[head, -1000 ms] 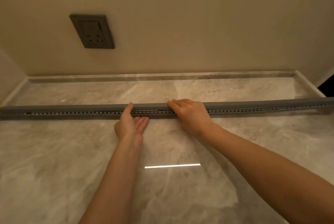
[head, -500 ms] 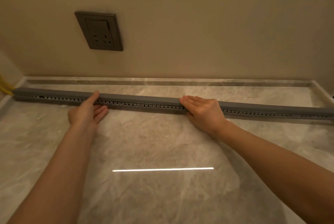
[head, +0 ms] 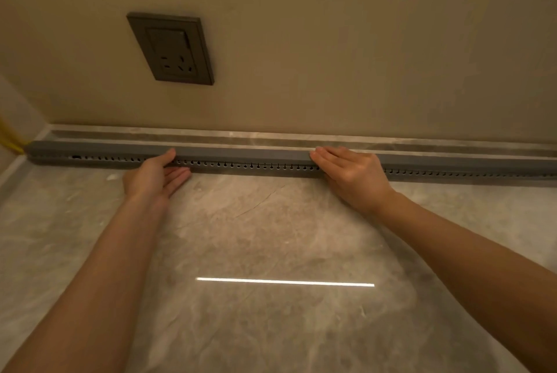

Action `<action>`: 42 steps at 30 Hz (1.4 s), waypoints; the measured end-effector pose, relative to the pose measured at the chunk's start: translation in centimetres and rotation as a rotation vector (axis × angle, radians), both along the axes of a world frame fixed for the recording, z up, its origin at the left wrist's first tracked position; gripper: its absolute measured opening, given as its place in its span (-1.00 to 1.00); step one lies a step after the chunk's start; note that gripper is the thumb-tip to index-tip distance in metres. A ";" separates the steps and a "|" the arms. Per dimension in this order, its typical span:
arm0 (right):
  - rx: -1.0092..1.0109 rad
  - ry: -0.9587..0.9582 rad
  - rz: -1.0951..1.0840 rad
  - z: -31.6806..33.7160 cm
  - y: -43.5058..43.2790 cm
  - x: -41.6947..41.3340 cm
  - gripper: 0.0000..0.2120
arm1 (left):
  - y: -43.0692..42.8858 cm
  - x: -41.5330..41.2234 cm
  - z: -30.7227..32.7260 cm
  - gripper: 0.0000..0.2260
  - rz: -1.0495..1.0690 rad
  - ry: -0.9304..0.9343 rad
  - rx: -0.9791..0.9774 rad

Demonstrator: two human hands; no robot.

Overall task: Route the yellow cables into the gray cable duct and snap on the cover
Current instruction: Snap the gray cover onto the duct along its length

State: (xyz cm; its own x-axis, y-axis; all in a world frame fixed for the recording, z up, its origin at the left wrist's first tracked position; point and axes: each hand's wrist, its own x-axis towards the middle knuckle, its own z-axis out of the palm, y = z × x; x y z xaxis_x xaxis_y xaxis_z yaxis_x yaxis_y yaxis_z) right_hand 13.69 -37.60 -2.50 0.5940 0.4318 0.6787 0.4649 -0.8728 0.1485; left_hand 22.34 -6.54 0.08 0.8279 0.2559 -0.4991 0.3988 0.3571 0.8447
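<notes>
Marble counter (head: 271,237) first, bearing one gray duct (head: 247,158) along its back edge (cover on). Our two hands lie unclenched on it: left hand (head: 153,176) with its thumb on top, right hand (head: 352,173) flat. Yellow cables (head: 9,140) leave its left end; one socket (head: 171,48) sits on the wall beyond.

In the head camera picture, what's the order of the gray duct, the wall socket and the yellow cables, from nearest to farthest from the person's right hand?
1. Gray duct: directly under the right hand, which rests flat on it.
2. Wall socket: up on the wall, off to the left.
3. Yellow cables: at the duct's far left end, in the corner.
</notes>
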 end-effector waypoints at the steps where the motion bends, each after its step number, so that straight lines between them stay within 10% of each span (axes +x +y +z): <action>1: -0.002 -0.005 0.001 0.0 -0.1 0.2 -0.60 | 0.0 0.2 0.0 -0.84 -0.007 -0.007 -0.004; 42: 0.019 -0.063 -0.205 1.1 -1.6 5.1 -0.86 | -3.4 5.2 0.0 -0.83 0.085 -0.024 0.068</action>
